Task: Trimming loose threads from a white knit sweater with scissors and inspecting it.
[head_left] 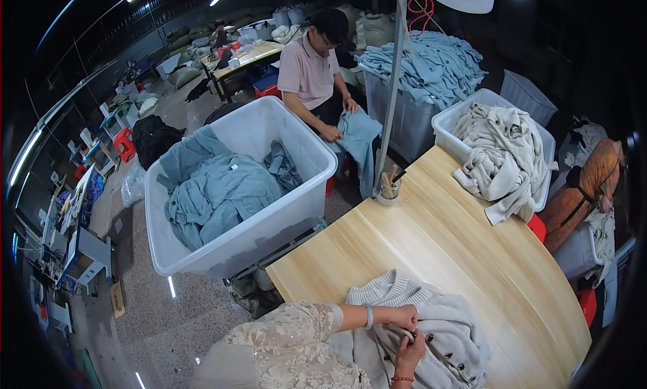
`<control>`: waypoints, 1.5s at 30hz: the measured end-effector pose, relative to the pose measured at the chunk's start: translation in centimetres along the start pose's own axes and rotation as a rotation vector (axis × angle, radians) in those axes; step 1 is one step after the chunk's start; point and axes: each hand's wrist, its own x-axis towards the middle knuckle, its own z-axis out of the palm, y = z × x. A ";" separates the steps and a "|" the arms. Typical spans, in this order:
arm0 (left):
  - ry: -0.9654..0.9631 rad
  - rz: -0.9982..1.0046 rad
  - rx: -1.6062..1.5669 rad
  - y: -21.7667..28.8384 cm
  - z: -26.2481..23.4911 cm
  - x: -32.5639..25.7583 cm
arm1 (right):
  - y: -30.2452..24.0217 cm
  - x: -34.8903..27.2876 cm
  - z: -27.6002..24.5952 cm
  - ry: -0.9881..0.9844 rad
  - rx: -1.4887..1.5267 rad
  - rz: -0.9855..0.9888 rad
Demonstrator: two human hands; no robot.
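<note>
A cream knitted cardigan with dark buttons lies bunched on the wooden table in front of me. My left hand, a pale bangle at its wrist, reaches in from the left with closed fingers on the cardigan's button edge. Just below it, my right hand, wearing a red bead bracelet, pinches the same edge. The two hands almost touch, and the bit of fabric between the fingertips is partly hidden. The cardigan's ribbed part spreads beyond my left forearm.
A large white bin of blue-grey garments stands left of the table. Past it a person handles a blue-grey garment. A cup of tools sits by a metal pole. Cream knits overflow a tub at the far right.
</note>
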 end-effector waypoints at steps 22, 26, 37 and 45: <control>-0.123 0.399 0.297 -1.8 0.4 -2.7 | 0.4 -1.4 -2.1 -0.353 0.236 0.336; 0.122 0.385 0.575 -4.1 -1.7 -4.1 | -2.5 -1.2 -3.8 -0.367 -0.166 0.213; 0.276 0.576 0.659 -1.9 5.5 1.3 | -0.8 -2.5 -3.1 -0.089 -0.152 0.143; 0.019 0.720 0.925 1.5 7.2 1.0 | -0.5 -4.5 -4.5 -0.138 -0.204 0.210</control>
